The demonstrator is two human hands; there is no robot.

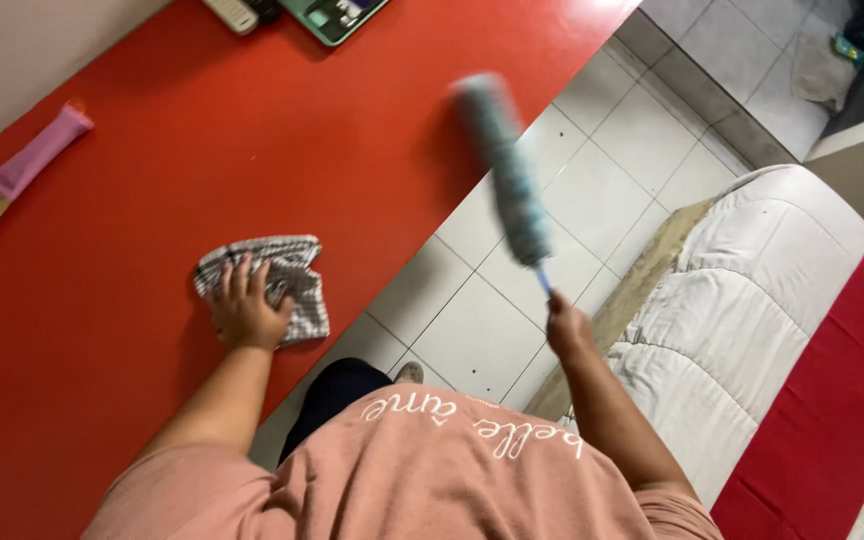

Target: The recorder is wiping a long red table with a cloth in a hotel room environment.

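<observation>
One checked cloth (pixel 274 282), pressed flat under the open left hand (pixel 247 312) at 9 o'clock; one blue duster (pixel 507 170), blurred, clenched in the right hand (pixel 567 328) at 3 o'clock. One broom (pixel 7 180) at 10 o'clock. Red table (pixel 152 150); white tiled floor (pixel 592 190); bed (pixel 782 300) rightward.

Only one view on my end: head camera, worn by the person, looking steeply down and slightly forward over the chest. Frame is tilted, so the red tabletop (pixel 152 200) edge runs diagonally from top right to bottom left. Close range; both forearms enter from the bottom edge, hands (pixel 247 315) mid-frame. I get the tabletop on the left, tiled floor (pixel 602 170) through the middle, bed (pixel 782 290) at right. No second view, so no overlap to log.
</observation>
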